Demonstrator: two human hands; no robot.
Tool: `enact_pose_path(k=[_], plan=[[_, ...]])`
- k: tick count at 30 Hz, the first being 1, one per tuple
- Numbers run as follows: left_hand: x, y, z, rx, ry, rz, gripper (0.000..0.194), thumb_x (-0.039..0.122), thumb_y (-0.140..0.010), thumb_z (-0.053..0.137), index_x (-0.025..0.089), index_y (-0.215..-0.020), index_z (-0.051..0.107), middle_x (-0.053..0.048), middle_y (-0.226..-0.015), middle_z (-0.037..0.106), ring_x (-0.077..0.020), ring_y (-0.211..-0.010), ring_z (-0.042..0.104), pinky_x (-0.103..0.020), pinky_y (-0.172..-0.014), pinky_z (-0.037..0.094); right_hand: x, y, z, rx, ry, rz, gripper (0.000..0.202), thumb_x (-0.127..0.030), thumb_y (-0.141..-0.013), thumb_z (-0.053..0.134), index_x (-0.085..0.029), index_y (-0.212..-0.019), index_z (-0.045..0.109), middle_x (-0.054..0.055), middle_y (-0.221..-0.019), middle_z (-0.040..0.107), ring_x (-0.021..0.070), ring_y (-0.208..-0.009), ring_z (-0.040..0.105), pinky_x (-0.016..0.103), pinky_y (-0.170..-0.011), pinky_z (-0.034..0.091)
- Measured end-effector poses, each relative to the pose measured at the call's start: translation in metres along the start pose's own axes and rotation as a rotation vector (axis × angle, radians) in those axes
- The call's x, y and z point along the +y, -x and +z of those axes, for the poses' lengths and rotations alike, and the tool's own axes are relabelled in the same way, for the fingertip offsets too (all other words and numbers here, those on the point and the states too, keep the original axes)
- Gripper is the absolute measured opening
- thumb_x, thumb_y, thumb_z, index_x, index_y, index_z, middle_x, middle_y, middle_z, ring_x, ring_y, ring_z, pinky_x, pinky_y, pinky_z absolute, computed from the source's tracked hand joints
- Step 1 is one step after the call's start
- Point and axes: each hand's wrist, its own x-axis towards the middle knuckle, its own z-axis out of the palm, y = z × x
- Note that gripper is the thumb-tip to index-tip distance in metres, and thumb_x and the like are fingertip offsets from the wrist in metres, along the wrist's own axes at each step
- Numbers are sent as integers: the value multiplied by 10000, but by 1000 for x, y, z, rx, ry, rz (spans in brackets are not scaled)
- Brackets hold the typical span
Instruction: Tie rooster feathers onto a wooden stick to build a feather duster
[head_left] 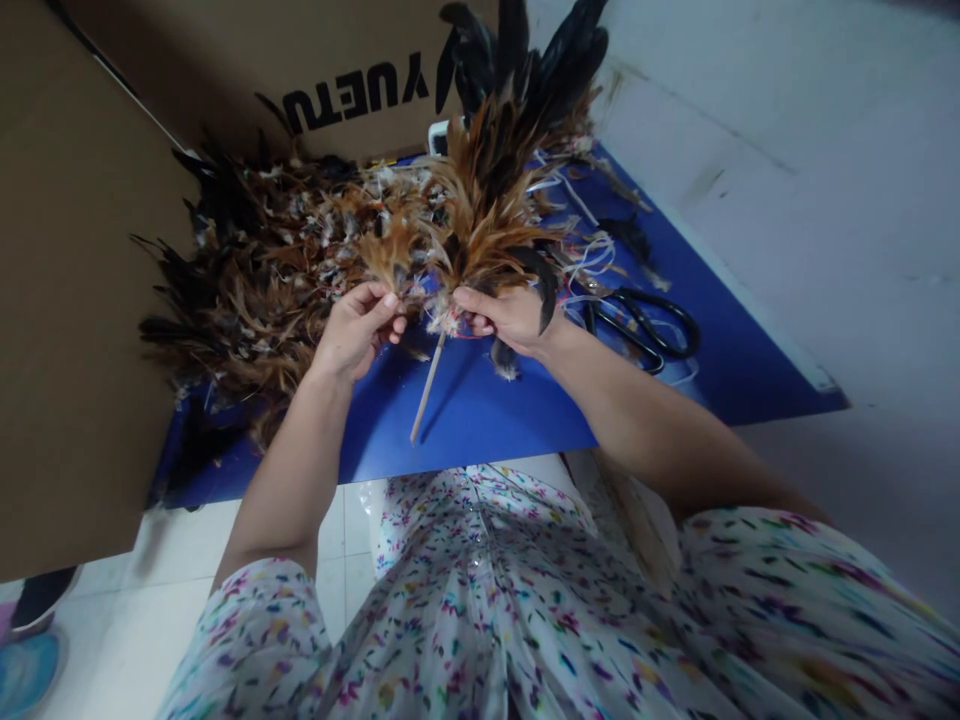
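My right hand [510, 315] is closed round the base of a feather duster [487, 230], whose brown and black feathers fan out away from me. A thin wooden stick [427, 390] runs from that base back towards me over the table. Just to the left, my left hand [362, 325] pinches a small tuft of orange-brown feathers [391, 255] between thumb and fingers. Beyond and left of it lies a big heap of loose brown and black feathers [277, 260]. Black-handled scissors [652, 325] rest beside my right wrist, among tangled pale string [592, 260].
The blue table [750, 370] meets a pale wall [810, 180] on the right. Cardboard [225, 60] with black lettering stands behind, and another cardboard panel [67, 300] rises at the left. A white object [438, 138] sits at the back, partly covered by feathers.
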Motion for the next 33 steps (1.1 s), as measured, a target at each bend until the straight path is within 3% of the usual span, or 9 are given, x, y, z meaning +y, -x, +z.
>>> enact_pose_path(k=[4,9,17,26,33], plan=[[-6,6,11,-70,53,-42,447,342,-546,942,159,-775,604,40,-613,611,-60,-508,561,-166,-469,462,0,1,-2,-55,22,-16,494,-566,-671,827,-152,-702,559,-42,-606,462,45,-524,357,176,-418,237],[-10,9,17,-62,110,-85,480,309,-504,958,145,-818,635,28,-654,650,-59,-509,571,-163,-465,473,1,2,-3,-104,21,-33,501,-581,-678,816,-142,-716,578,-43,-616,452,48,-537,370,179,-422,235],[-8,14,26,-75,119,-154,424,316,-507,951,141,-681,606,33,-584,578,-57,-511,535,-144,-414,391,-2,4,2,-140,40,-22,531,-615,-641,816,-122,-727,637,-28,-626,521,39,-513,387,180,-413,239],[-12,15,27,-121,107,-197,423,339,-500,950,132,-657,615,20,-572,571,-48,-510,494,-131,-401,325,-1,3,2,-161,1,-26,534,-567,-623,851,-144,-627,525,-64,-562,437,35,-499,377,173,-415,254],[-16,14,27,-88,141,-237,429,305,-485,955,137,-686,616,33,-599,602,-50,-503,519,-148,-434,393,-1,4,4,-166,33,-62,510,-595,-646,822,-141,-682,591,-34,-611,518,47,-512,390,186,-420,275]])
